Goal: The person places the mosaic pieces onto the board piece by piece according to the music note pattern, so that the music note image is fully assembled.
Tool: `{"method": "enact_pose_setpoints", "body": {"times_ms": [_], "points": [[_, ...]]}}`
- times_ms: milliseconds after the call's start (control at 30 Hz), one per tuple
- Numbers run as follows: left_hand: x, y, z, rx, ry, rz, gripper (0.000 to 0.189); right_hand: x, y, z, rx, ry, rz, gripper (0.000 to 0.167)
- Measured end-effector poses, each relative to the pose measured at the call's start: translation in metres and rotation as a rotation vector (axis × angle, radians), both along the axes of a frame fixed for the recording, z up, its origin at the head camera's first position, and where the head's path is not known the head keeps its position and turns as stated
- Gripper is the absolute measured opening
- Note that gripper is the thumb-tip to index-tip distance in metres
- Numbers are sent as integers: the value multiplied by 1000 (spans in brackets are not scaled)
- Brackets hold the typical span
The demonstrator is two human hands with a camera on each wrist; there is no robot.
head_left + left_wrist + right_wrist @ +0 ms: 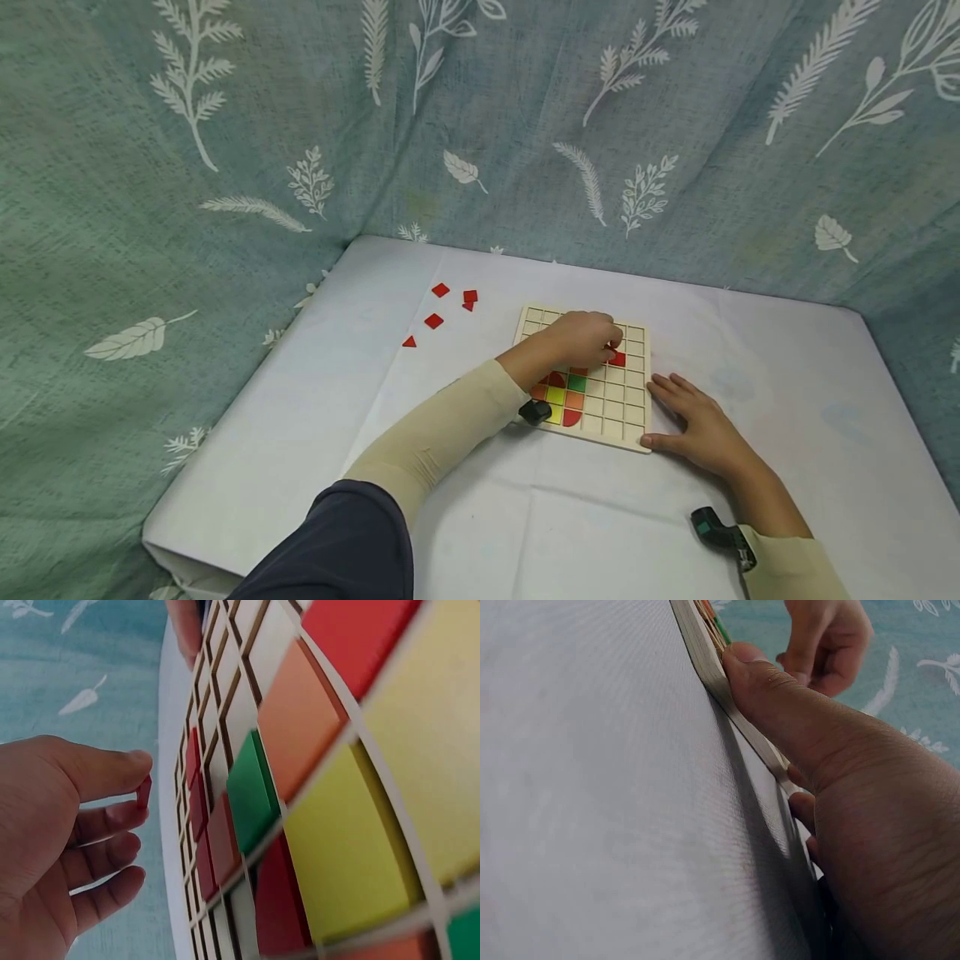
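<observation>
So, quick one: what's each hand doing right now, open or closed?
Left hand: closed, pinching a small red piece over the grid board.
Right hand: open, touching the grid board's edge.

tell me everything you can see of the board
The board is pale and looks wooden, with raised lines dividing it into square cells. It lies flat on the white table. Red, orange, yellow and green tiles fill some cells, mostly toward the near left; others are bare. The right grip touches its right edge and near right corner; the left grip hovers above it, hiding part.
</observation>
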State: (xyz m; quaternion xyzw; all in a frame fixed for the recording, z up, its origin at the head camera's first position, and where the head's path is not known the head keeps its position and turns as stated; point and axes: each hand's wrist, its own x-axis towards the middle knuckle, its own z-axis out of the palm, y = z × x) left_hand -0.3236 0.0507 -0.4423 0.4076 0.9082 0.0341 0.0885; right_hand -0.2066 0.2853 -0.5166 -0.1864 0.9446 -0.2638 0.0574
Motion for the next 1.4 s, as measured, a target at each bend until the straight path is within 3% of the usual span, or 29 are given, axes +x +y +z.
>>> {"method": "enact_pose_setpoints", "body": {"times_ms": [400,900,1400], "points": [[-3,25,-12,-14,-16,-4,14,1,0,0,-9,10,1,101],[1,58,-26,-78,22,30,13,1,3,-1,-7,16,3,101],[1,55,-26,-20,29,95,18,1,1,1,-12,28,12,98]]}}
